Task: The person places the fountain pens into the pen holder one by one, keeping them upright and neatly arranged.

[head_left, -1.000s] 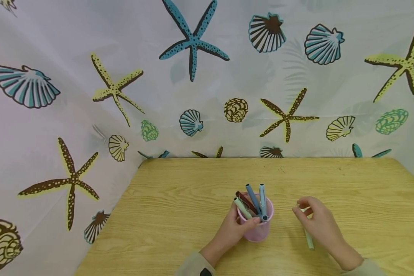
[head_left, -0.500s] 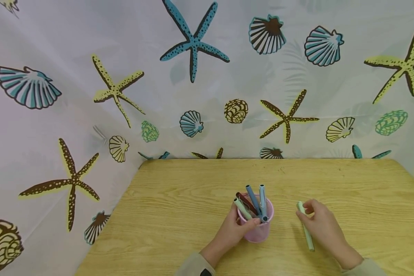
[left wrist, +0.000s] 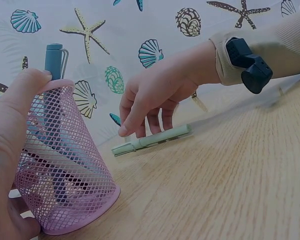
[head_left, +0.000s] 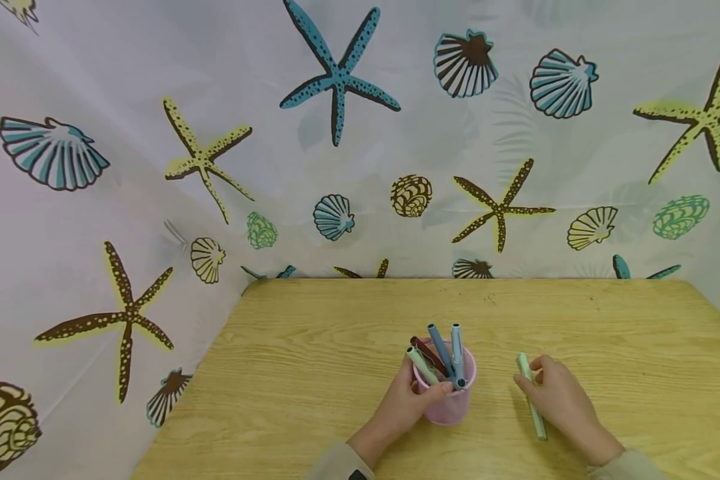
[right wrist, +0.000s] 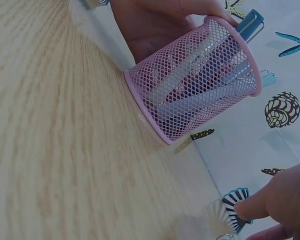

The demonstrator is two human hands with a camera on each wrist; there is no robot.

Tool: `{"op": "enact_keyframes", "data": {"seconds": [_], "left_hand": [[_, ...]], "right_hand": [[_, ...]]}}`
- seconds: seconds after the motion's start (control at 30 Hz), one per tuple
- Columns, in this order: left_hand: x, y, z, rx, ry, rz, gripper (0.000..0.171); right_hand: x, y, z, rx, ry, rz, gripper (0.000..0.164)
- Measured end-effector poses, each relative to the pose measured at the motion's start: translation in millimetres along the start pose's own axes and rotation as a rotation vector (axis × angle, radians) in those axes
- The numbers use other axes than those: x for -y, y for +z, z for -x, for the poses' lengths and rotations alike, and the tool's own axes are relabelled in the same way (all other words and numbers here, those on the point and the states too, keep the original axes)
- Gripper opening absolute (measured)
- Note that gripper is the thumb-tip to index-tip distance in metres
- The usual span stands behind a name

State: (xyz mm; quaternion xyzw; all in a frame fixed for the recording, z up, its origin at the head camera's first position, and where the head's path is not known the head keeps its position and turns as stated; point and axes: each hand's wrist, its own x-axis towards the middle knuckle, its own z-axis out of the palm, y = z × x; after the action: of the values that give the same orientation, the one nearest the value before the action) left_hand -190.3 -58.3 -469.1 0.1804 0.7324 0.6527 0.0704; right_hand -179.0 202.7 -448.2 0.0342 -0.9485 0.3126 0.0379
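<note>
A pink mesh pen cup (head_left: 447,408) stands on the table, held by my left hand (head_left: 405,403), its thumb over the rim. Several pens lean inside, among them a light green pen (head_left: 423,365), a dark red pen (head_left: 430,353) and a blue pen (head_left: 439,347). Right of the cup, another light green pen (left wrist: 152,141) lies on the wood. My right hand (head_left: 561,397) is over it, fingers bent loosely downward; in the head view the thumb crosses the pen. From the left wrist, the fingertips show right at the pen's upper side, not wrapped round it.
The wood-grain table (head_left: 312,347) reaches back to a pale curtain (head_left: 372,167) printed with shells and starfish, which also hangs along the left side. A dark wrist camera (left wrist: 250,65) sits on the right sleeve.
My right hand has drawn slightly down and toward me, uncovering the upper end of the green pen. The left hand keeps its hold on the cup. The head view has tilted slightly up.
</note>
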Motion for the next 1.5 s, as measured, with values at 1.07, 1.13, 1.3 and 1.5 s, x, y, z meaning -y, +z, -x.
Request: {"op": "enact_keyframes", "data": {"seconds": [1.07,1.13,1.3,1.5], "left_hand": [[2.5,-0.7,0.6,0.008,-0.037,0.003,0.071],[2.4,-1.1,0.8,0.012,-0.035,0.006,0.07],[2.3,-1.4,0.2,0.011,-0.03,-0.001,0.067],[1.2,-1.5,0.7,0.01,-0.028,0.005,0.066]], "right_hand": [[5,9,-5,0.035,0.075,0.006,0.029],[7,9,-5,0.03,0.074,-0.009,0.029],[11,9,-6,0.008,0.062,-0.034,0.029],[18,7,-4,-0.028,0.025,-0.066,0.03]]}}
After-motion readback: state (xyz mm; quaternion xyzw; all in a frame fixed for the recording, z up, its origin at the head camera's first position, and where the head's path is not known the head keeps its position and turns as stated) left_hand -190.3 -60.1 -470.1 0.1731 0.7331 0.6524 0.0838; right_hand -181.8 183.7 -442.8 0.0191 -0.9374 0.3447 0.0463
